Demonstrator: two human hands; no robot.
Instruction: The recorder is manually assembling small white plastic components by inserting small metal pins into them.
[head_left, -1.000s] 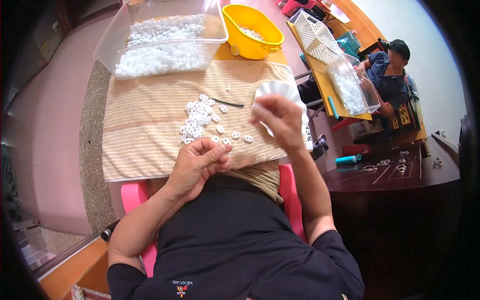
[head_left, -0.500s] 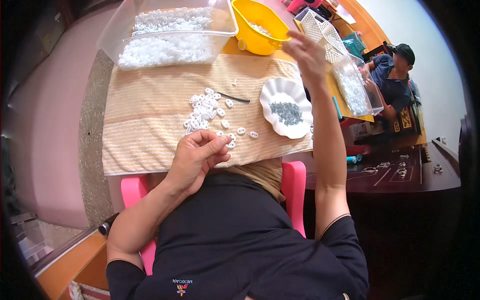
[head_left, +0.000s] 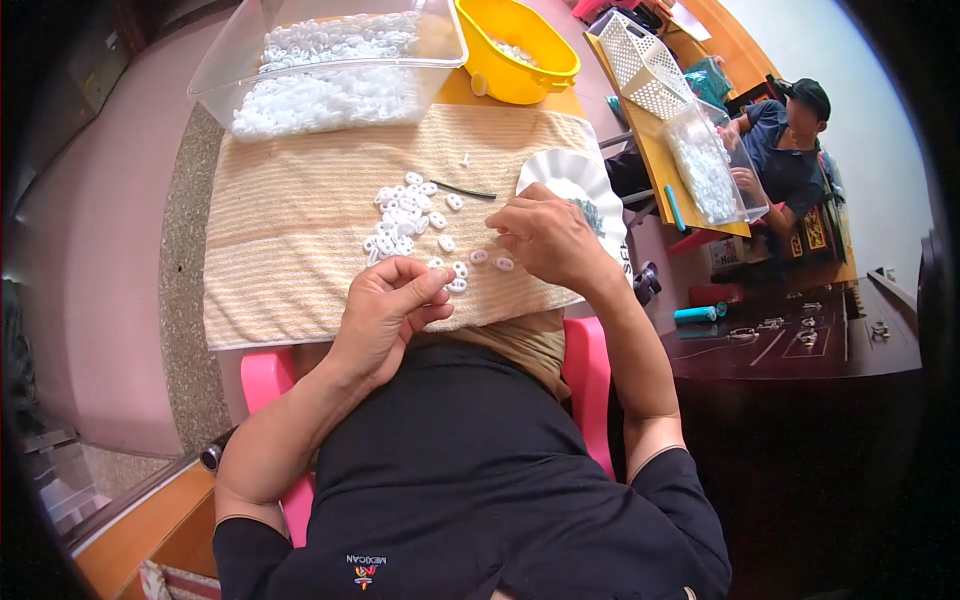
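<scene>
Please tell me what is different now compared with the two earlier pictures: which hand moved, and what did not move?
The right hand, stretched far out toward the yellow bowl half a second ago, has come back and now hovers beside the white scalloped dish, partly covering it. Whether it holds anything cannot be told. The left hand stayed at the near edge of the striped cloth, and the white rings lie as before.

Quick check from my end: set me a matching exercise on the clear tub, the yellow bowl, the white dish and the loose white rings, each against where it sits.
Things:
1. clear plastic tub of white rings
2. yellow plastic bowl
3. white scalloped dish
4. loose pile of white plastic rings

Places:
A. under the right hand
B. far right of the cloth
C. mid-cloth
D. far left

Pairs: 1-D, 2-B, 3-A, 4-C
</scene>
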